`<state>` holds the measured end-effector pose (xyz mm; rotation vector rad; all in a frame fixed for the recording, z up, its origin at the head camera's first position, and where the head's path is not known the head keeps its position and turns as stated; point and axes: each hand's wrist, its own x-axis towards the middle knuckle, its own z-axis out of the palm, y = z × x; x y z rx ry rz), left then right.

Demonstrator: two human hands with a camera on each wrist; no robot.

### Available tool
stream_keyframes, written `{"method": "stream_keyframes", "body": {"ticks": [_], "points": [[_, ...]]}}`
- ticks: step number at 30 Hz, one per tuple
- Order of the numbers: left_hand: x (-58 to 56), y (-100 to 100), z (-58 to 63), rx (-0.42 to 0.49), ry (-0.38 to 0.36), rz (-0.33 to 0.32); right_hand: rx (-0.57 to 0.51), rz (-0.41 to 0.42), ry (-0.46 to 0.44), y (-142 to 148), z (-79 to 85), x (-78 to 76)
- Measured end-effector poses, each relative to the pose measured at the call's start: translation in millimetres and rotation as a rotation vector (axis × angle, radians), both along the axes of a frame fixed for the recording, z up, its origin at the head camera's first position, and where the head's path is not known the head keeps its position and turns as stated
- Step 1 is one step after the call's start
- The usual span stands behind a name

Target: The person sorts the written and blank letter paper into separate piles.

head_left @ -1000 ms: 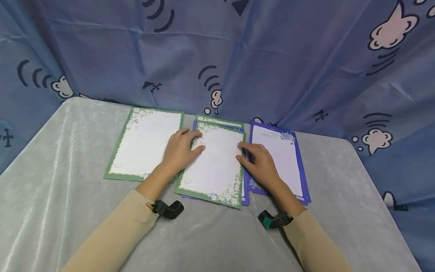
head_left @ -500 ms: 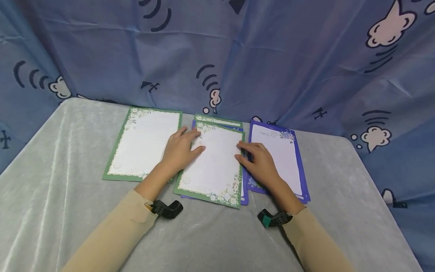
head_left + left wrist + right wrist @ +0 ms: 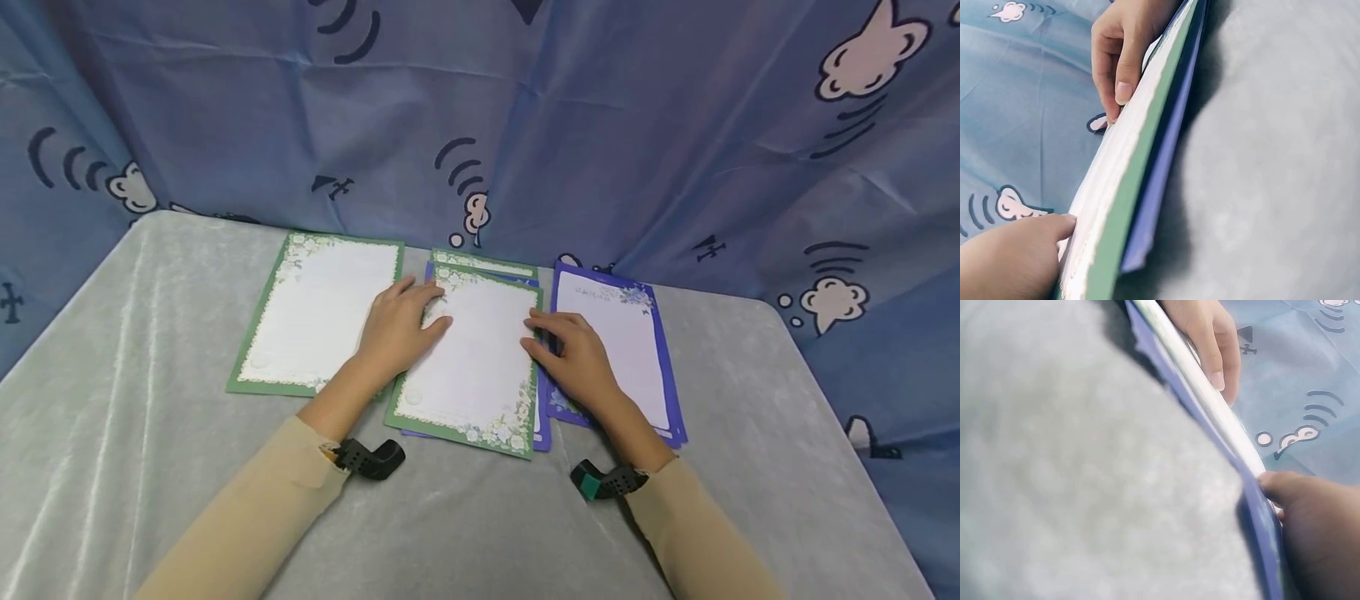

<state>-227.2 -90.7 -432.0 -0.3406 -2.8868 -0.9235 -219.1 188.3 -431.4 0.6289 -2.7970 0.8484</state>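
Note:
A white letter sheet with a green floral border (image 3: pixel 476 358) lies on top of the middle pile. My left hand (image 3: pixel 397 329) rests on its left side, thumb and fingers loosely spread, and also overlaps the left green-bordered sheet (image 3: pixel 322 308). On the right edge of the middle sheet, the fingertips and thumb of my right hand (image 3: pixel 573 354) touch down, fingers gently bent. That hand's palm covers part of the purple-bordered sheets (image 3: pixel 630 358). Beneath the top sheet, a purple sheet (image 3: pixel 543 421) and another green sheet (image 3: pixel 487 264) show only at their edges. The left wrist view shows the layered sheets (image 3: pixel 1141 169) edge-on.
A grey velvety cloth (image 3: pixel 480 533) covers the table. Behind it hangs a blue curtain (image 3: pixel 390 125) printed with clouds, close to the papers' far edges. Each wrist carries a black band device, one on the left (image 3: pixel 371 458) and one on the right (image 3: pixel 607 482).
Both hands and all the sheets keep their places. The fingertips of my right hand have spread slightly apart.

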Motion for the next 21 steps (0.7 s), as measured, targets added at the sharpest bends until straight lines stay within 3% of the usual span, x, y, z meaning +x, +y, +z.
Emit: {"method": "stream_keyframes", "body": {"ticks": [21], "points": [[-1.8,-0.5,-2.2,0.008,-0.006,0.004,-0.004,0.003,0.003,0.8,-0.3,-0.8]]}}
